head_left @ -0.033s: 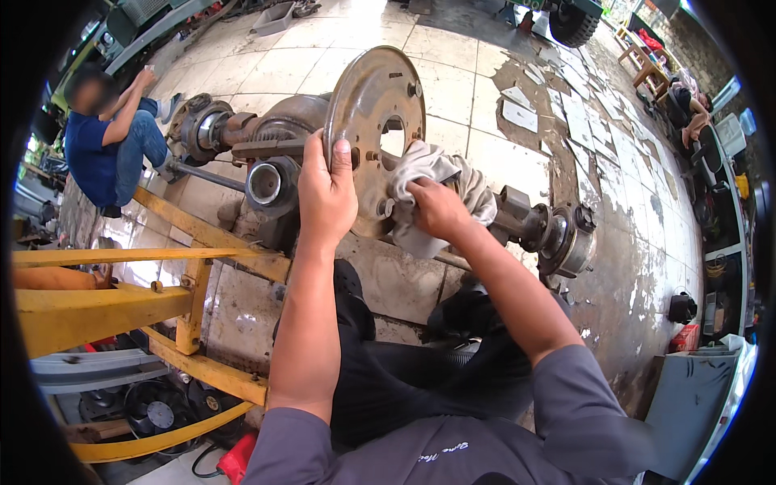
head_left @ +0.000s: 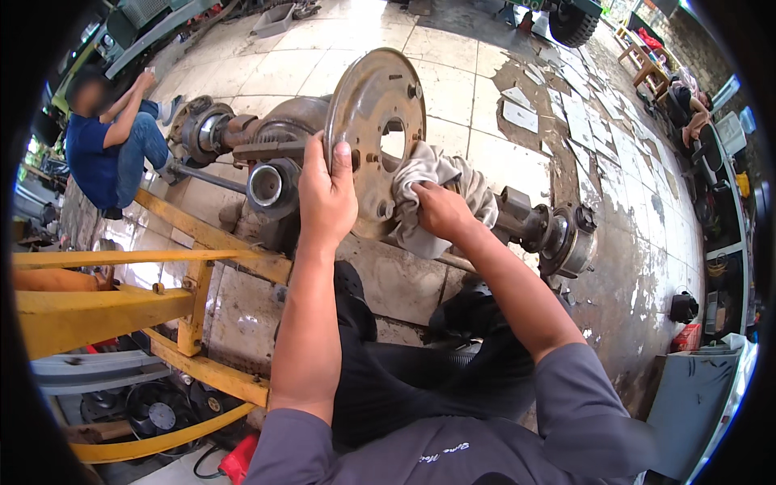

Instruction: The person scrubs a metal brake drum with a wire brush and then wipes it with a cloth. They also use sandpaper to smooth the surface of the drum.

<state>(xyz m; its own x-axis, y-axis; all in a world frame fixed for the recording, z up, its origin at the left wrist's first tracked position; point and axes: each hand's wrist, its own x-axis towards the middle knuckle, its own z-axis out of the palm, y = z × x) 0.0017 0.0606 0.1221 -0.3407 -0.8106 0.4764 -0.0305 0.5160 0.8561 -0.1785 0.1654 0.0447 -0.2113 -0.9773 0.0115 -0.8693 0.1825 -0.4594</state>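
A round, rusty brake backing plate [head_left: 368, 105] with a central hole stands on edge in front of me. My left hand [head_left: 330, 190] grips its left rim, thumb on the face and fingers behind. My right hand [head_left: 442, 212] is closed on a bunched grey cloth [head_left: 416, 170], which lies against the plate's lower right face. The cloth hides that part of the plate. Behind the plate, a greasy axle housing [head_left: 295, 113] lies across the floor, with a hub [head_left: 570, 238] at its right end and another hub [head_left: 202, 129] at its left.
A yellow metal frame [head_left: 105, 315] stands close on my left, with fans [head_left: 160, 412] below it. A person in blue [head_left: 101, 149] squats at the far left. Broken tiles [head_left: 578, 121] lie to the right, and a grey cabinet [head_left: 691, 412] stands at the lower right.
My right hand and the cloth have shifted very slightly to the right against the plate. The left hand keeps its grip on the rim.
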